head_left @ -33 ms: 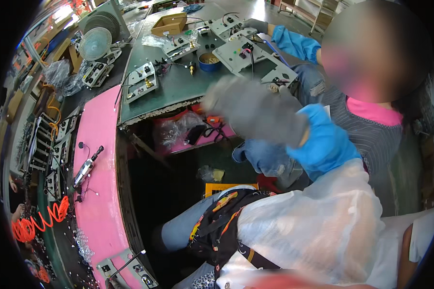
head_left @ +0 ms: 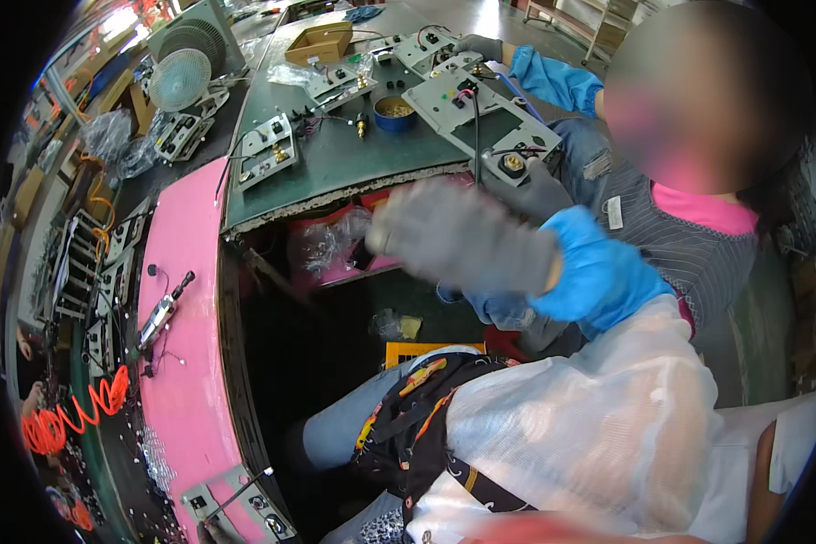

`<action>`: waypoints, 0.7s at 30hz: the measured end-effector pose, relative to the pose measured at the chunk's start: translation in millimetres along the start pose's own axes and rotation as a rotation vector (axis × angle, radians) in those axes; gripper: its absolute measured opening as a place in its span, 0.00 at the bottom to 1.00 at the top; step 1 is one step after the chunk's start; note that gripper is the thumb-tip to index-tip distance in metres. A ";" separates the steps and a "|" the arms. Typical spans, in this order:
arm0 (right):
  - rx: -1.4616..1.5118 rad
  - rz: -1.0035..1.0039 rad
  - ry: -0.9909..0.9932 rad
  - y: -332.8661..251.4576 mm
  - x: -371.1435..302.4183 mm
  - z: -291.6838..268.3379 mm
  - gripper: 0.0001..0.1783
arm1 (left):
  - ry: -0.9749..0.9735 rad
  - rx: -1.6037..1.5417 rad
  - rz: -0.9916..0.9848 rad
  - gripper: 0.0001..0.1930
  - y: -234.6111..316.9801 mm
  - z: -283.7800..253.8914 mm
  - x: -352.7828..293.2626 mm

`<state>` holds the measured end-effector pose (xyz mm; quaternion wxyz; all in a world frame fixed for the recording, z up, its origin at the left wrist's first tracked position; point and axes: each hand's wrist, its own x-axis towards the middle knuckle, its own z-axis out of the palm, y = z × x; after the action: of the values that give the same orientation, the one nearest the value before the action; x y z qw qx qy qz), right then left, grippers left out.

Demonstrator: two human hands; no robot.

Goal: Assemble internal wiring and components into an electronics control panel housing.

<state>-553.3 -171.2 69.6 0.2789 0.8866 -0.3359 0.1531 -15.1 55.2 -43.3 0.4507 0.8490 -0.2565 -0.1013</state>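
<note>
My right hand (head_left: 462, 236), in a grey glove and blue sleeve cuff, is raised above the gap between the green table and my lap. Motion smears its fingers, and nothing can be made out in it. At the lower left, the dark gloved fingertips of my left hand (head_left: 212, 533) grip the edge of a grey metal panel (head_left: 267, 519) with black fittings and a cable. That panel overlaps the near end of the pink bench top (head_left: 186, 390); the picture's edge cuts off most of the hand. Farther along the pink top lies a silver power screwdriver (head_left: 161, 313).
A co-worker sits at the right, one gloved hand (head_left: 539, 192) beside a panel with a brass fitting (head_left: 511, 165). On the green table (head_left: 335, 172) are several grey panels, a blue tin (head_left: 393, 125) and a cardboard box (head_left: 319, 43). An orange coiled hose (head_left: 72, 412) hangs at the left.
My right hand has shifted slightly left and down. The co-worker's lower hand and the brass-fitted panel show more fully now. The panel at my left hand looks unmoved.
</note>
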 end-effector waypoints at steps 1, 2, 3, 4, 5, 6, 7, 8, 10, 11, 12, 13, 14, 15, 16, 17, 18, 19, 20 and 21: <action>0.160 -0.041 -0.033 -19.8 -4.6 21.3 0.19 | -0.004 -0.060 0.052 0.17 -20.1 0.9 16.8; 0.263 -0.032 -0.030 -34.9 -14.7 53.5 0.16 | 0.003 -0.112 0.088 0.17 -43.4 -2.3 26.5; 0.353 -0.010 -0.182 -40.5 -32.9 77.6 0.16 | 0.029 -0.085 0.110 0.17 -41.5 0.0 28.5; 0.374 0.010 -0.355 -39.6 -64.8 104.1 0.18 | 0.058 -0.054 0.127 0.17 -38.5 4.5 34.3; 0.307 0.023 -0.701 -36.4 -100.7 120.6 0.19 | 0.058 0.016 0.161 0.17 -28.7 14.0 38.6; 0.192 -0.044 -1.265 -33.4 -97.1 113.3 0.20 | 0.070 0.088 0.178 0.18 -25.4 18.5 40.5; 0.315 0.012 -1.283 -38.4 -79.7 99.2 0.20 | 0.078 0.028 0.180 0.17 -34.8 16.6 43.5; 0.437 0.071 -1.306 -40.4 -61.4 87.4 0.19 | 0.088 -0.031 0.188 0.16 -43.7 15.0 44.3; 0.303 -0.014 -0.959 -44.3 -50.7 86.7 0.19 | 0.136 -0.016 0.210 0.15 -39.7 18.3 38.3; 0.197 -0.030 -0.611 -45.4 -47.3 88.3 0.18 | 0.134 -0.029 0.208 0.15 -45.7 14.9 38.9; 0.231 -0.006 -0.430 -43.9 -43.1 90.4 0.16 | 0.135 -0.034 0.200 0.15 -49.4 3.3 34.9; 0.233 -0.031 -0.333 -43.3 -44.0 92.4 0.15 | 0.134 -0.061 0.159 0.15 -43.4 1.6 26.9; 0.241 -0.057 -0.230 -41.6 -44.6 98.8 0.14 | 0.143 -0.091 0.121 0.15 -37.3 2.5 21.6; 0.285 -0.009 -0.598 -36.6 -58.1 114.5 0.14 | 0.146 -0.113 0.120 0.14 -44.0 0.4 22.9; 0.290 0.032 -0.973 -32.9 -75.2 124.5 0.14 | 0.148 -0.140 0.116 0.14 -53.9 -1.1 24.9; 0.324 0.019 -1.023 -30.7 -82.2 124.1 0.14 | 0.196 -0.036 0.181 0.14 -52.9 -0.3 23.5; 0.355 -0.006 -1.070 -25.7 -75.7 125.8 0.13 | 0.247 0.077 0.237 0.13 -43.9 2.7 19.9; 0.345 -0.086 -1.069 -23.3 -57.7 125.5 0.13 | 0.225 0.000 0.202 0.13 -36.2 10.2 21.3; 0.343 -0.019 -0.955 -25.5 -42.5 115.4 0.14 | 0.254 0.045 0.210 0.13 -33.4 8.3 20.4; 0.342 0.074 -0.836 -27.6 -32.0 106.1 0.14 | 0.264 0.083 0.256 0.13 -30.0 10.8 24.3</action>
<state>-548.8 -201.1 -40.5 -0.0370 0.8929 -0.4212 -0.1549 11.4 48.6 -72.5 0.4543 0.8331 -0.3053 0.0799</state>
